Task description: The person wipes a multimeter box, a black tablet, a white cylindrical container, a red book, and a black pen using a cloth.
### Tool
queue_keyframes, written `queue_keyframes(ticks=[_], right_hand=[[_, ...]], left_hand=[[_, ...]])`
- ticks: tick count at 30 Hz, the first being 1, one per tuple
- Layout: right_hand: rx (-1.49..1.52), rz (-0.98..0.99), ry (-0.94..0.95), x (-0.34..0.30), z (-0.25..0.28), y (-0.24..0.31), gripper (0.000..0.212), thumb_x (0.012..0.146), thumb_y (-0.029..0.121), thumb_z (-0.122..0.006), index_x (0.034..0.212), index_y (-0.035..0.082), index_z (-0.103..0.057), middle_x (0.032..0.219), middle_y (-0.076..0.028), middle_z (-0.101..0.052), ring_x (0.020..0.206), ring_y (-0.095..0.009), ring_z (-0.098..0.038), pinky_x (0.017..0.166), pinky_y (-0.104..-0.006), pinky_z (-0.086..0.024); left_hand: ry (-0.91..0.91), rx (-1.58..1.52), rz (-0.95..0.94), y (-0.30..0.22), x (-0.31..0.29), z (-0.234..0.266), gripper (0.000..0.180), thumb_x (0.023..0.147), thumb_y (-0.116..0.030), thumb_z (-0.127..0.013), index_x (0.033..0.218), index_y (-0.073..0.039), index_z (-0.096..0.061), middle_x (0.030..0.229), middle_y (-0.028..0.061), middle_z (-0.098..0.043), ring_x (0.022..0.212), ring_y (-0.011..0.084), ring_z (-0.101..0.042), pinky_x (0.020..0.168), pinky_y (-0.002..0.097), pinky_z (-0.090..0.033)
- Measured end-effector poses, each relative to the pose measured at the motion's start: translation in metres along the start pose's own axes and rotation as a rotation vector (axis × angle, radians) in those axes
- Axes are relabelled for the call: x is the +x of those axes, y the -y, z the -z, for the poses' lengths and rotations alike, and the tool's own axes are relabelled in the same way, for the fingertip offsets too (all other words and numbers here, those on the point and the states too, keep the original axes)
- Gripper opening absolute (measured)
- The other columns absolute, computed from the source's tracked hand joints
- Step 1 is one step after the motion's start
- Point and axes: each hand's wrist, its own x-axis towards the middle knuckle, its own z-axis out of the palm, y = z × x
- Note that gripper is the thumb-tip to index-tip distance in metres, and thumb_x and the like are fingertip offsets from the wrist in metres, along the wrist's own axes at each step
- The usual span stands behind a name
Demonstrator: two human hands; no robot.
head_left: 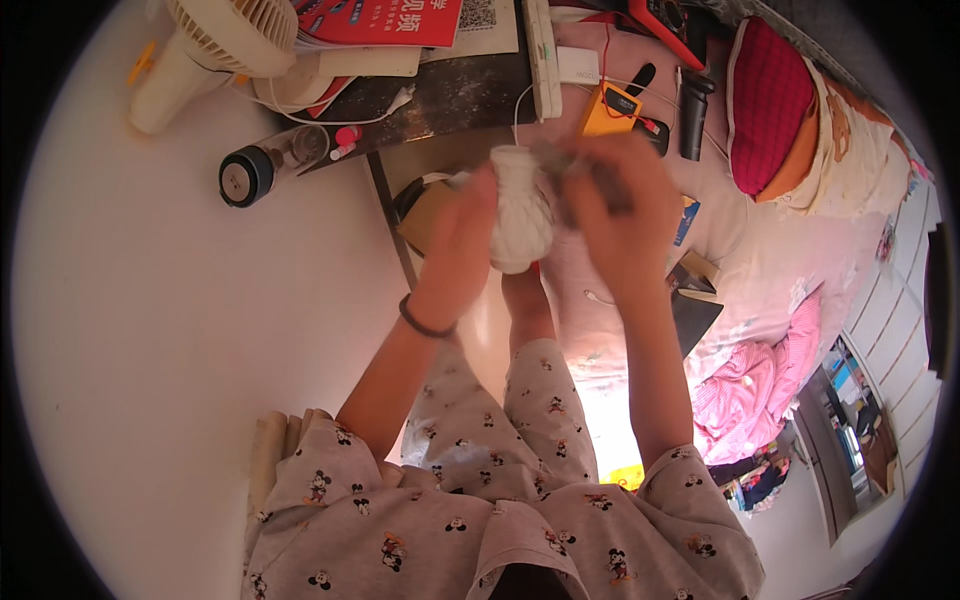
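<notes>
My left hand (458,250) is closed around the side of a small white vase (520,215), held upright in front of me. The vase has a narrow neck and a ribbed, rounded body. Close to its neck on the right, my right hand (635,205) grips a dark grey thing (590,178), perhaps a cloth. Motion smears that thing, so its kind and whether it touches the vase do not show clearly. Parts of the left fingers are hidden behind the vase.
A dark desk (470,90) holds a book (385,20), a fan (225,50) and a clear bottle (275,165). On the pink bed (780,250) lie a yellow box-shaped device (608,108), a black cylindrical device (692,112), cables, a red cushion (770,110) and pink clothing (755,385).
</notes>
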Motion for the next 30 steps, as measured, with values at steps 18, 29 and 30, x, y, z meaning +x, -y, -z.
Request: queue_keyframes(ticks=[18,29,30], right_hand=[[-0.139,0.095,-0.060,-0.045,-0.018,-0.010,0.025,0.073,0.000,-0.066,0.097,0.008,-0.068,0.091,-0.010,-0.063,0.083,-0.026,-0.062,0.071,-0.0340,-0.050],[-0.137,0.267,0.044,-0.037,-0.017,-0.008,0.021,0.074,0.000,-0.064,0.092,0.009,-0.067,0.091,-0.007,-0.060,0.080,-0.026,-0.061,0.066,-0.0359,-0.051],[-0.116,0.402,0.085,-0.040,-0.018,-0.003,0.020,0.075,0.000,-0.063,0.093,0.008,-0.067,0.091,-0.008,-0.061,0.080,-0.027,-0.061,0.066,-0.0360,-0.051]], left_hand=[[-0.122,-0.600,0.210,0.001,0.007,0.009,0.038,0.099,-0.038,-0.044,0.116,-0.006,-0.054,0.111,0.0108,-0.062,0.108,0.0266,-0.058,0.096,0.0398,-0.045],[-0.264,-0.525,0.111,0.008,0.010,0.004,0.029,0.097,-0.035,-0.050,0.108,-0.008,-0.056,0.105,0.0062,-0.063,0.100,0.0208,-0.059,0.090,0.0347,-0.046],[-0.292,-0.544,0.114,0.006,0.008,0.005,0.028,0.097,-0.034,-0.051,0.107,-0.008,-0.057,0.102,0.0054,-0.064,0.098,0.0200,-0.060,0.087,0.0345,-0.047]])
